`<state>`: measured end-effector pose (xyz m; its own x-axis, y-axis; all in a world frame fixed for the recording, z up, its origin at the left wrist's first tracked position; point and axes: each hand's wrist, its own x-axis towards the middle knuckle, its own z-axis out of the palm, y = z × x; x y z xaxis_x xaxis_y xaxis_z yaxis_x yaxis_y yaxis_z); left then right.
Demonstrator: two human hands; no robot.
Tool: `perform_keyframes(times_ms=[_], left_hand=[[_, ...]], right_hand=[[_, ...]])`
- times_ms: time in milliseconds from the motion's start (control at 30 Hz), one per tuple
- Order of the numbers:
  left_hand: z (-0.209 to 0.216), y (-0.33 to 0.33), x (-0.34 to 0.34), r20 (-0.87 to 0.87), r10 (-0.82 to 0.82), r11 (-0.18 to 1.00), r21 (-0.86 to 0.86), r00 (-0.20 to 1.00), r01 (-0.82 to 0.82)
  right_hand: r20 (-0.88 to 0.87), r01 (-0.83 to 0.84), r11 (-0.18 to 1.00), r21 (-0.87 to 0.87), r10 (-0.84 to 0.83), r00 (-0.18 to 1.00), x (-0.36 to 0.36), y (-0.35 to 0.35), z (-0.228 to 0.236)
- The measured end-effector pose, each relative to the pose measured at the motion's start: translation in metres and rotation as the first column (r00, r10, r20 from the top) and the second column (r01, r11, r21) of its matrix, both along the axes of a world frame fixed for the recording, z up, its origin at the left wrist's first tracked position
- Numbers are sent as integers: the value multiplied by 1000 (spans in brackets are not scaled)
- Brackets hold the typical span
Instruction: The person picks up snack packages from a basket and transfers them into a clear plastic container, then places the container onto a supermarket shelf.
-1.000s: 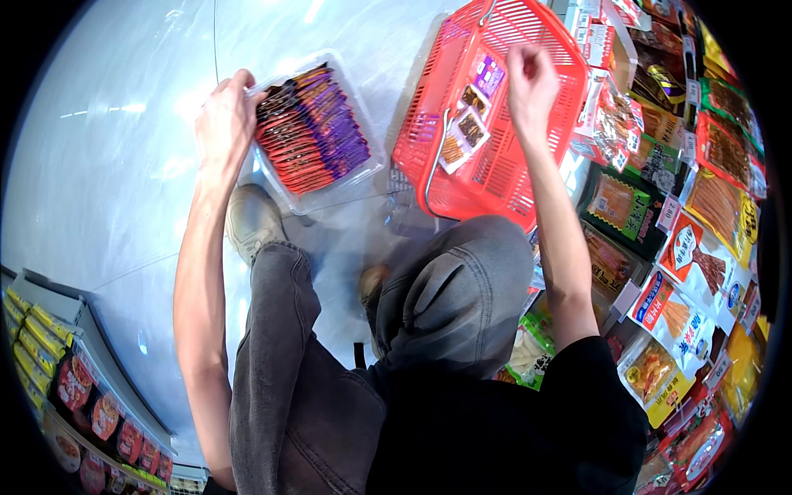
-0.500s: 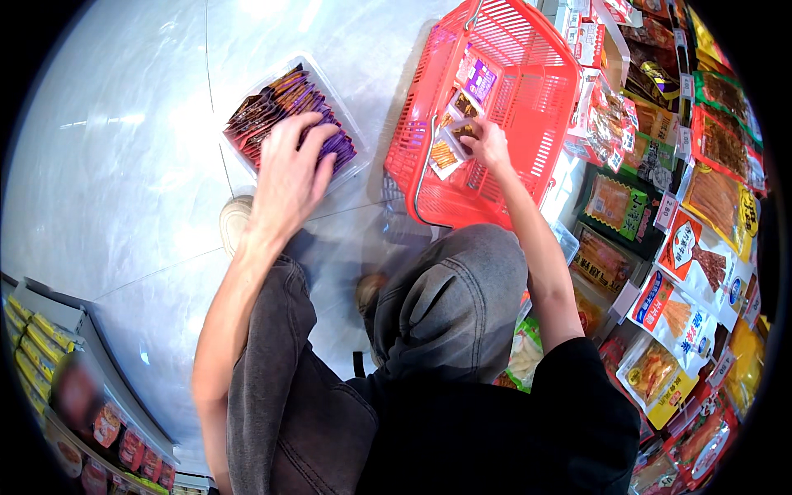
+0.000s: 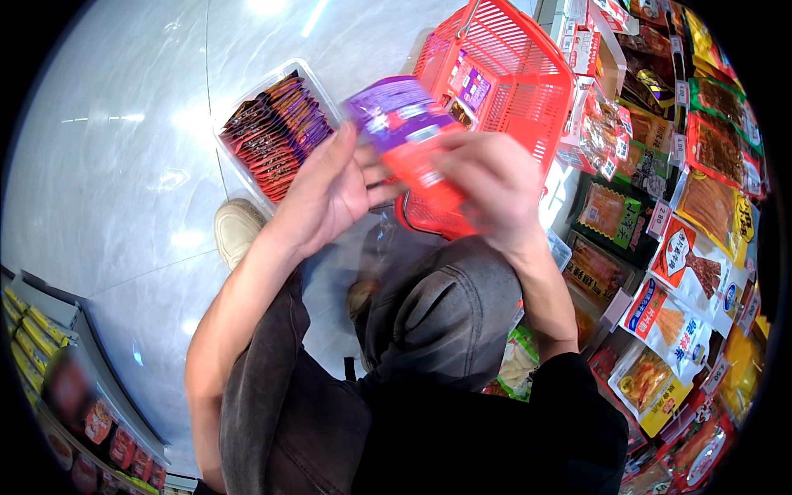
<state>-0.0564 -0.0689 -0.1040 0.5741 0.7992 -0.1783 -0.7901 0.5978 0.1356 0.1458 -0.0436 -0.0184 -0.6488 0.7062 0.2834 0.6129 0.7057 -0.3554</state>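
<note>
Between my hands is a flat purple and red snack packet [image 3: 403, 124], smeared by motion and tilted above the near left edge of the red basket. Its red end is gripped by my right hand [image 3: 499, 190], which is blurred. My left hand [image 3: 330, 194] lies palm up with fingers apart at the packet's lower left side; whether it touches the packet, I cannot tell. Beyond it, a clear plastic bin [image 3: 337, 103] on the floor holds rows of dark red and purple snack packets [image 3: 276, 136]. Inside the red shopping basket [image 3: 513, 91] lies another purple and white packet [image 3: 472, 89], partly hidden.
Shelves of bagged snacks [image 3: 685, 264] rise along the right side, close to the basket and my right arm. At lower left stands another shelf unit [image 3: 78, 330] with yellow and red packages. My bent knee [image 3: 450, 305] and beige shoe [image 3: 237, 231] are just below the hands.
My right hand has risen out of the basket and now holds the purple and red packet. My left hand has left the bin's packets, moved right and turned palm up.
</note>
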Motion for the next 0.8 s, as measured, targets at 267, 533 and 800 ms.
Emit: perform_keyframes(times_ms=[267,533,800], left_hand=[[-13,-9,-5,-343,81,985,-115,936,-128],[-43,-14,-42,-823,199,972,97,532,-213],[-62,-15,-94,-946,308,944,292,97,-152]], right_hand=[[-96,-187,908,-375,163,982,-10,2,-7],[255,574,657,-488,-522,814,123,2,-182],[665,560,808,-184,-317,676,119,-18,-227]])
